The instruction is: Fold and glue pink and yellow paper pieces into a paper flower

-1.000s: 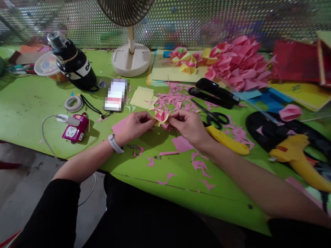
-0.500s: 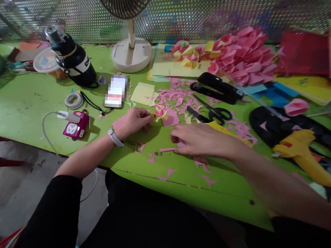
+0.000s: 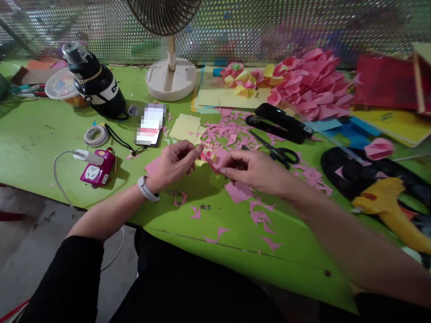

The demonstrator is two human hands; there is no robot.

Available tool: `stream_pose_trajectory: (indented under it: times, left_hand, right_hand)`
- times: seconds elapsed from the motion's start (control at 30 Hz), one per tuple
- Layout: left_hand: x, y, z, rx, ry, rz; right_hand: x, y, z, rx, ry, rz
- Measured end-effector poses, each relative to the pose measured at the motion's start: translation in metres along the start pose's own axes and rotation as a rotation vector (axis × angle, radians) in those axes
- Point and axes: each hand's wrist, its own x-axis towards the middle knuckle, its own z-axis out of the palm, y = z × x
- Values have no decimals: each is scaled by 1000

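Both hands meet over the lime-green tabletop [image 3: 37, 141]. The left hand [image 3: 171, 163] pinches a small folded pink-and-yellow paper piece [image 3: 209, 156]. The right hand [image 3: 255, 171] touches it from the right, blurred, grip unclear. Pink paper scraps [image 3: 232, 131] lie just beyond, black-handled scissors [image 3: 281, 154] to their right, and a pink paper square [image 3: 237, 191] nearer.

Both bare forearms reach in from the near edge and converge at the middle. The left hand [image 3: 169, 164] is curled, thumb and fingers [image 3: 189, 152] pinched together. The right hand [image 3: 255, 170] lies palm down just right of it, its fingertips almost meeting the left's; blur hides its grip.
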Motion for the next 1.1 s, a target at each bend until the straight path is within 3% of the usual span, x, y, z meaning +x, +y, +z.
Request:
stream_pose_trajectory:
  times: [0.13,0.33,0.47,0.67,0.8,0.93,1.1]
  left_hand:
    - [-6,4,5,-70,-112,-161]
    - [-8,2,10,-138,-131,-299]
    - [-8,-1,10,-130,-105,-203]
    - [-11,8,11,106,-397,118]
    - [-13,12,12,193,-393,178]
    - [-13,7,12,67,-424,38]
    - [-11,0,13,-115,-348,-179]
  right_hand:
    - [1,6,6,105,116,-21]
    - [1,4,23,99,211,-141]
    - [-3,1,26,15,188,-202]
    - [-11,-5,18,-278,354,-395]
    - [-11,-4,24,-555,307,-476]
    - [-8,1,26,-611,268,-542]
    - [-7,3,20,-406,449,-525]
